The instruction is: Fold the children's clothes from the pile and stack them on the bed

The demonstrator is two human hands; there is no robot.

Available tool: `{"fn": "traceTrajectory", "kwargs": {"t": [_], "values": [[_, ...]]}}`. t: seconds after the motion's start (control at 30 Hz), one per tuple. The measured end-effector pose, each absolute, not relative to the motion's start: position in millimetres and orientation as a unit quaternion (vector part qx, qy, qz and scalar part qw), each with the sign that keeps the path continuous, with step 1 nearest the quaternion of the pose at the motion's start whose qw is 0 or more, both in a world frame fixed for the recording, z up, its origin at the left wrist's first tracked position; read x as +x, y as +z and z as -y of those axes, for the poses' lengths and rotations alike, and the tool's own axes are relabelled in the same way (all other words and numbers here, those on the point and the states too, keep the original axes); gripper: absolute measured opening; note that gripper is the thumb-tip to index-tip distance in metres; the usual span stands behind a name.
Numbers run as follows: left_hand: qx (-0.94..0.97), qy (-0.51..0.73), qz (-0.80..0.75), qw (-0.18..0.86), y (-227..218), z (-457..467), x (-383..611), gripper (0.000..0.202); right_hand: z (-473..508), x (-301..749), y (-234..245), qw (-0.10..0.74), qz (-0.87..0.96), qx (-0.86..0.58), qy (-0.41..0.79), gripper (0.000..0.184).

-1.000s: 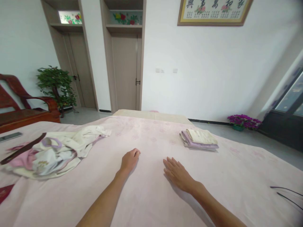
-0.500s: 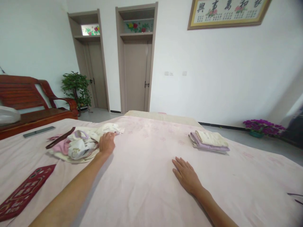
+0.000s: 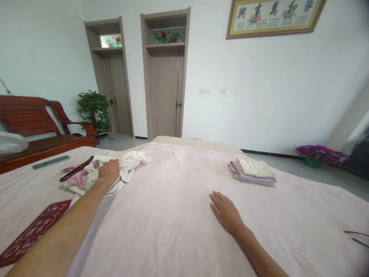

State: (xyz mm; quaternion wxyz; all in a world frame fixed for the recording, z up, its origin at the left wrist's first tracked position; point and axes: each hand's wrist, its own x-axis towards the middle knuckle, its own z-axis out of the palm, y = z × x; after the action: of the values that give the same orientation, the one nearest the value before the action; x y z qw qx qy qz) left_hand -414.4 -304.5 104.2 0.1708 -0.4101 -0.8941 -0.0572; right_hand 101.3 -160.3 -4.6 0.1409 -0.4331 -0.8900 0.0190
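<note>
My left hand [image 3: 109,170] is over a crumpled pile of clothes [image 3: 132,161] on the left part of the bed. Its fingers are curled down onto a white patterned garment in the pile, and their tips are hidden. Pink cloth [image 3: 78,180] and a dark brown strap [image 3: 75,170] show at the pile's left side. My right hand [image 3: 226,211] lies flat on the pink sheet [image 3: 173,215], fingers stretched out, holding nothing. Beyond it, apart from the hand, sits a neat stack of folded cloths [image 3: 252,172], cream on top and lilac below.
Left of the pile lies a phone [image 3: 51,162], and nearer me a dark red embroidered cloth piece [image 3: 31,232]. Thin dark strips [image 3: 357,236] show at the right edge. A wooden bench [image 3: 43,123], a green plant [image 3: 93,109] and purple flowers [image 3: 319,154] stand beyond the bed.
My left hand has moved left, from the right end of the clothes pile to its middle. My right hand rests in the same place. The view has shifted slightly.
</note>
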Motion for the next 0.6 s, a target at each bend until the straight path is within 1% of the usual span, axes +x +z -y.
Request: {"fn": "traceTrajectory", "kwargs": {"t": [0.17, 0.23, 0.3, 0.37, 0.47, 0.5, 0.57, 0.6], "values": [[-0.401, -0.083, 0.898, 0.161, 121, 296, -409, 0.032, 162, 102, -3, 0.152, 0.889, -0.432, 0.028, 0.050], [-0.390, -0.130, 0.899, 0.152, 134, 290, -393, 0.034, 162, 102, -3, 0.157, 0.888, -0.431, 0.032, 0.050], [-0.373, -0.258, 0.884, 0.111, 149, 280, -367, 0.031, 162, 102, -4, 0.163, 0.887, -0.430, 0.035, 0.050], [-0.393, -0.423, 0.816, 0.040, 160, 270, -332, 0.028, 162, 103, -4, 0.173, 0.886, -0.429, 0.042, 0.049], [-0.457, -0.471, 0.754, -0.024, 163, 258, -270, 0.036, 161, 105, -6, 0.195, 0.883, -0.421, 0.063, 0.047], [-0.480, -0.483, 0.730, -0.062, 160, 255, -249, 0.041, 160, 106, -7, 0.207, 0.881, -0.420, 0.072, 0.046], [-0.550, -0.510, 0.610, -0.255, 148, 252, -214, 0.046, 158, 110, -10, 0.239, 0.868, -0.423, 0.099, 0.046], [-0.577, -0.488, 0.565, -0.330, 139, 251, -200, 0.048, 156, 112, -11, 0.260, 0.858, -0.428, 0.115, 0.046]]}}
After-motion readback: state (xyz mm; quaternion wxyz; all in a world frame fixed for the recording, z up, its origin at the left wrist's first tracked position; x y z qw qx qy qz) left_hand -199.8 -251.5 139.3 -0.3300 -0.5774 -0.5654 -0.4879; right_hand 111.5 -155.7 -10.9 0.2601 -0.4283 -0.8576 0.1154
